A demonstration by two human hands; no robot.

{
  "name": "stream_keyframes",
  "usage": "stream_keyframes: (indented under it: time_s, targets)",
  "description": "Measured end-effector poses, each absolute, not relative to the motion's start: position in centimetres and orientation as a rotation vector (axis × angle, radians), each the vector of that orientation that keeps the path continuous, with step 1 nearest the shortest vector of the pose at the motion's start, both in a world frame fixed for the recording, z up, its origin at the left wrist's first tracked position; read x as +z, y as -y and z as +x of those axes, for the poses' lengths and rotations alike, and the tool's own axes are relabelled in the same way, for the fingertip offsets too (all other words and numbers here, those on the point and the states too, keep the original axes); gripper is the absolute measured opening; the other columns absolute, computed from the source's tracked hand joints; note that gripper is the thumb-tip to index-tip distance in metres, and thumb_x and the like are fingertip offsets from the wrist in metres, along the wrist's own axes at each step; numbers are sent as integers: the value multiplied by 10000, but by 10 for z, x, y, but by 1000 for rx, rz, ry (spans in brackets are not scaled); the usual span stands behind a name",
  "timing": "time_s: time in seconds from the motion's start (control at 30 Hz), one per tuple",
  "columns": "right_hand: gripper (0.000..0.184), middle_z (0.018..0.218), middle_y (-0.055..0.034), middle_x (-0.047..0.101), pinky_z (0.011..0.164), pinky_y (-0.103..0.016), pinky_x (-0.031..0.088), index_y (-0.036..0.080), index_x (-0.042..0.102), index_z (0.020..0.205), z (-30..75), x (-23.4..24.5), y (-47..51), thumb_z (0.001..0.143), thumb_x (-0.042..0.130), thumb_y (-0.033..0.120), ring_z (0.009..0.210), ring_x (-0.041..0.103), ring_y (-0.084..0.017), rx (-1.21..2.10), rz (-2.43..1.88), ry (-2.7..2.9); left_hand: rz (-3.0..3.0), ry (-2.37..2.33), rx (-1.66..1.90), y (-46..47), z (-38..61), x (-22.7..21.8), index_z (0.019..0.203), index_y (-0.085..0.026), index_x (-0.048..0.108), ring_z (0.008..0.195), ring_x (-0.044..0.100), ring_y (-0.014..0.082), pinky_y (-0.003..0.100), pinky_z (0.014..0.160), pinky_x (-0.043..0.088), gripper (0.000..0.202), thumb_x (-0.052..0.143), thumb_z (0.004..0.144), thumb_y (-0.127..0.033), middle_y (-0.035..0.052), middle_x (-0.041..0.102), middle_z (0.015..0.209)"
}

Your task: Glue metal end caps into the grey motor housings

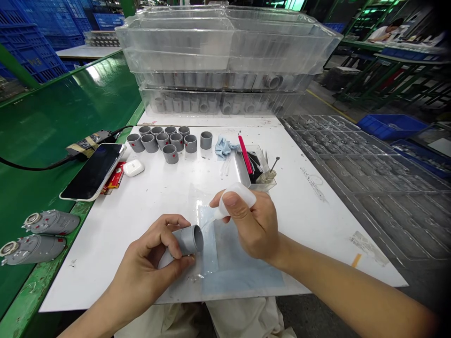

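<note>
My left hand [155, 258] is closed around a grey cylindrical sleeve [188, 239], which lies tilted on its side with its open end facing right. In my right hand [252, 220] is a small white squeeze bottle [237, 199], gripped between thumb and fingers. The bottle's thin nozzle points down and left, close to the rim of the sleeve; I cannot tell whether it touches. Under both hands lies a pale blue sheet [243, 272] beneath clear film on the white tabletop. Several more grey sleeves [170, 154] stand upright farther back, some with red marks.
A small box [243, 171] holds a red pen and tools, beside a crumpled blue cloth [223, 148]. At left are a phone [93, 171], a white case [134, 167] and two grey assemblies [38, 249]. Clear trays [225, 51] are stacked behind; a person [385, 33] sits far right.
</note>
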State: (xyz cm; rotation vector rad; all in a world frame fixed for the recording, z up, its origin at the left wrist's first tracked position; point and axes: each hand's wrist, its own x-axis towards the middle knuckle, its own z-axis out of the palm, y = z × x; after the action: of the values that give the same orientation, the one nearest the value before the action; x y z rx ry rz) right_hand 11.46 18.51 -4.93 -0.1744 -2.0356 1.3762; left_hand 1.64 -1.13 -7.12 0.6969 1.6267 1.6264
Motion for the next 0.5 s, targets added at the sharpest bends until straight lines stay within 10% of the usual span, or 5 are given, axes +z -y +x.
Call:
stream_keyframes:
  time_s: [0.5]
  targets:
    - [304, 824, -19, 737, 553, -237, 557, 211, 778, 890, 115, -40, -194, 1005, 600, 429, 651, 648, -110, 1581, -123, 1698, 590, -1610, 1634, 13, 17, -70, 772, -230, 560, 931, 553, 163, 198, 724, 470, 248, 805, 808, -216, 37, 608, 1190]
